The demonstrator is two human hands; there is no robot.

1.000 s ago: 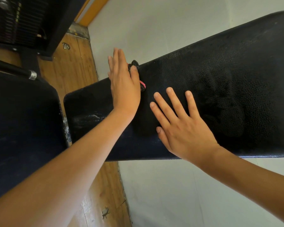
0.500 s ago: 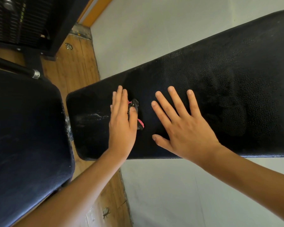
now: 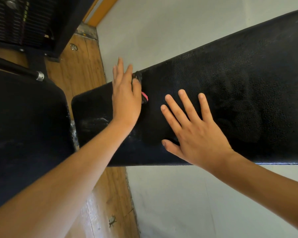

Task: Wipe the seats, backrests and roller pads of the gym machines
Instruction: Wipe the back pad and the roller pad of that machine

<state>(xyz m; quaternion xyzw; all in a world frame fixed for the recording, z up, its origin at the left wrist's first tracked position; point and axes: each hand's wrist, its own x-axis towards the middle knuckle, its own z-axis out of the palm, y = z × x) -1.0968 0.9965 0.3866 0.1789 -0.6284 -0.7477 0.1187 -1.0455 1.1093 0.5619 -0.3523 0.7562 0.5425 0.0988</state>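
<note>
left hand (image 3: pixel 126 98): flat, fingers straight and together, palm pressing down on the cloth. No grip. The fingertips overhang the pad's far edge, probably so the stroke covers the full width.
cloth (image 3: pixel 145 97): dark rag with a pink trim, almost all of it hidden under the palm. Only a pink corner and a dark fold by the thumb show. Pinned flat rather than bunched, which gives more contact area.
right hand (image 3: pixel 195 133): spread wide, fingers splayed, palm down on bare vinyl just beside the left hand and holding nothing. Reads as a brace that steadies the body and the pad against the wiping pressure.
backrest pad (image 3: pixel 248 74): long black textured vinyl, slanting across the view. There is a glossy wet streak near its lower end, left of the left wrist, and dull smudges well right of the right hand. My guess is that section isn't wiped yet.
seat pad (image 3: pixel 24 134): black, butts up to the backrest's lower end across a narrow gap. Neither hand touches it.
around: wooden floor (image 3: pixel 79 69) under the gap, weight stack (image 3: pixel 21 19) at upper left, pale wall (image 3: pixel 162 31) behind.
step: mid-wipe on the backrest, low end.
</note>
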